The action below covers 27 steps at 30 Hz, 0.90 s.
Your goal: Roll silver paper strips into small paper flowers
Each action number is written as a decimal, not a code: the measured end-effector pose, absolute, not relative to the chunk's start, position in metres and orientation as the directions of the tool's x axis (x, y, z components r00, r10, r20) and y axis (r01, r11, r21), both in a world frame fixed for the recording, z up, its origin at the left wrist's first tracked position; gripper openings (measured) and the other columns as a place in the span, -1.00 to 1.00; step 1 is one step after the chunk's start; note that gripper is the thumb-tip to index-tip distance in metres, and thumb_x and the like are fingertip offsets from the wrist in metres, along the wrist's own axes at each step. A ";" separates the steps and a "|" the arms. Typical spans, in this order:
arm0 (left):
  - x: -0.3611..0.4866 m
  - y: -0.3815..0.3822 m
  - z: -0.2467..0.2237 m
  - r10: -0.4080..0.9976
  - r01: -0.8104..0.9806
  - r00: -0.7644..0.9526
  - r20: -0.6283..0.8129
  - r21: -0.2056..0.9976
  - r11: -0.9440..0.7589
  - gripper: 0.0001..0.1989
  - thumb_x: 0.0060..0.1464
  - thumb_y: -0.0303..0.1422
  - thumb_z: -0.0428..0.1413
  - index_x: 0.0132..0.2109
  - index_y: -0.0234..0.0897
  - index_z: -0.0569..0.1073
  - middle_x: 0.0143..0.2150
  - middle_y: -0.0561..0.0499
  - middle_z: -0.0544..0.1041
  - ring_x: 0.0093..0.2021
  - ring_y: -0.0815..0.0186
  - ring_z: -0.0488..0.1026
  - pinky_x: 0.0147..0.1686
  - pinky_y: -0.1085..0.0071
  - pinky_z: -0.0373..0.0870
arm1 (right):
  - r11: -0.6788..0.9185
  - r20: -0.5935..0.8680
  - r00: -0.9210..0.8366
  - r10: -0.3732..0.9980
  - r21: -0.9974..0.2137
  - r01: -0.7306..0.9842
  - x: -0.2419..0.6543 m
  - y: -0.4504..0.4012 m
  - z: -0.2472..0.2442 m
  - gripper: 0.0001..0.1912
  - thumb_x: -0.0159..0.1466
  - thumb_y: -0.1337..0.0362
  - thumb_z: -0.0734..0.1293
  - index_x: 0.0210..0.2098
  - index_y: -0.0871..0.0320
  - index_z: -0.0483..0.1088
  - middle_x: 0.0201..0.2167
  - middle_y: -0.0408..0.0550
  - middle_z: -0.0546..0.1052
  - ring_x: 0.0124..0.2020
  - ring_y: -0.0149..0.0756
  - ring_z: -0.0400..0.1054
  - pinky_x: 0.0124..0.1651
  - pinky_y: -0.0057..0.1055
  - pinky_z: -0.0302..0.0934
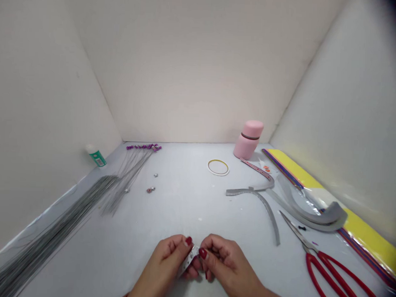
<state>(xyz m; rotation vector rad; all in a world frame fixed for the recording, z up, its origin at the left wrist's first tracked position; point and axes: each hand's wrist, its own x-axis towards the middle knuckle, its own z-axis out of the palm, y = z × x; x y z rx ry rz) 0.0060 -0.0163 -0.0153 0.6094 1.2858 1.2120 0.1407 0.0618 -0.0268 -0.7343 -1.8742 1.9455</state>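
Near the front middle of the white table, my left hand [171, 262] is closed on a small silvery strip [189, 257] with dark dots. Close beside it on the right, my right hand [220, 261] pinches at the upper end of the same strip with thumb and fingers. The two hands nearly touch, and their fingers hide part of the strip. Small silver and reddish bits [150, 189] lie farther up the table, left of my hands.
Left: grey wires [68, 217], purple-tipped stems [142, 147] and a green-white tube [97, 156]. Behind: a tape ring [218, 167] and pink bottle [248, 140]. Right: grey strips [268, 207], red-handled scissors [326, 268] and yellow sheets [360, 228]. Walls enclose the back and sides.
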 end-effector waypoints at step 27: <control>0.013 -0.022 -0.026 0.893 -0.321 -0.193 -0.406 0.886 0.333 -0.60 -0.16 -0.05 0.14 -0.52 -0.30 0.25 -0.69 0.18 0.21 -0.64 0.50 0.04 -0.62 0.53 -0.10 | -0.152 -0.215 -0.802 0.557 -0.976 0.156 0.139 0.062 -0.027 -0.68 0.18 0.03 0.20 -0.48 0.18 0.22 -0.64 -0.20 0.29 -0.65 -0.48 0.17 -0.55 -0.52 0.06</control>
